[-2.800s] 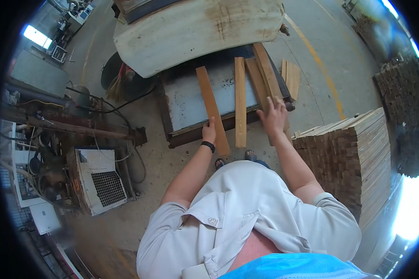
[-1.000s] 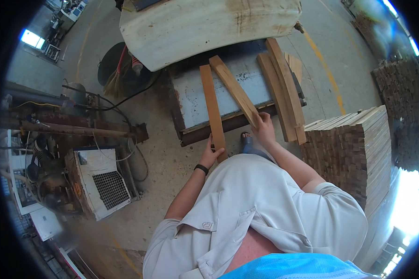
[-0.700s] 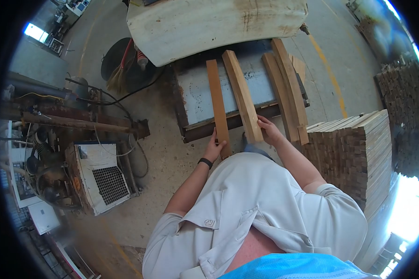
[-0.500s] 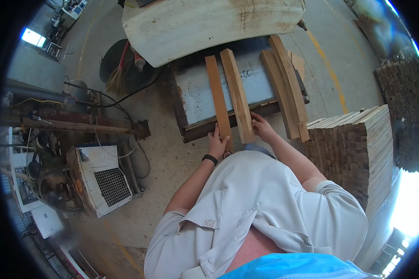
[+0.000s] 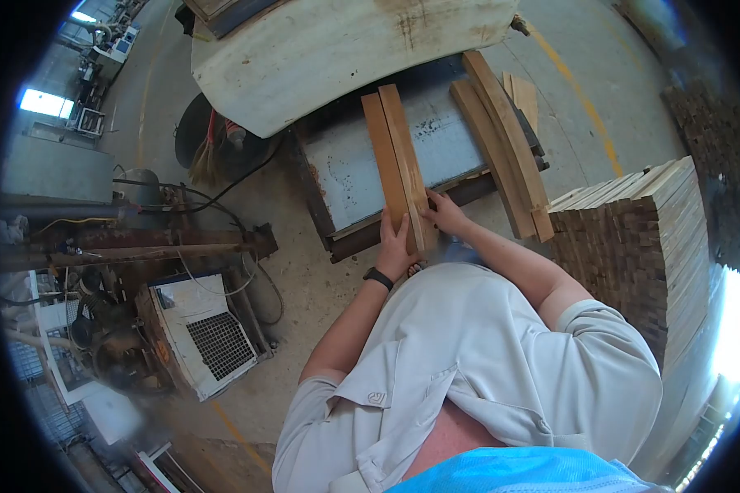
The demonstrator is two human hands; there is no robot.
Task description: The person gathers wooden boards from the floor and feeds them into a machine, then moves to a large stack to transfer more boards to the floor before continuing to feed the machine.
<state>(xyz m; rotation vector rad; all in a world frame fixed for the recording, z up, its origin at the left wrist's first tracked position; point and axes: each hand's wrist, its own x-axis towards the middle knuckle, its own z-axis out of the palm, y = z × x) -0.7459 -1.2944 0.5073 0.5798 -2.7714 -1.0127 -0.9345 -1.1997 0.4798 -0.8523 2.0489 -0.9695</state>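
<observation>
Two long wooden strips lie side by side on a metal-topped table (image 5: 349,185), their near ends toward my body. My left hand (image 5: 396,249) is closed around the near end of the left wooden strip (image 5: 386,152), thumb on its upper face. At the right side of the paler right wooden strip (image 5: 404,152), my right hand (image 5: 447,216) grips the edge near the same end; some of its fingertips are hidden. The strips touch or nearly touch along their length.
Further right on the table rest curved wooden pieces (image 5: 501,148). A tall stack of wooden boards (image 5: 612,246) stands at my right. Beyond the table is a stained white machine cover (image 5: 337,62). Left are a broom (image 5: 204,163), cables and a white grilled box (image 5: 210,337).
The right wooden strip has moved left against the left strip, closing the gap between them. My right hand moved left with it. The view has shifted slightly.
</observation>
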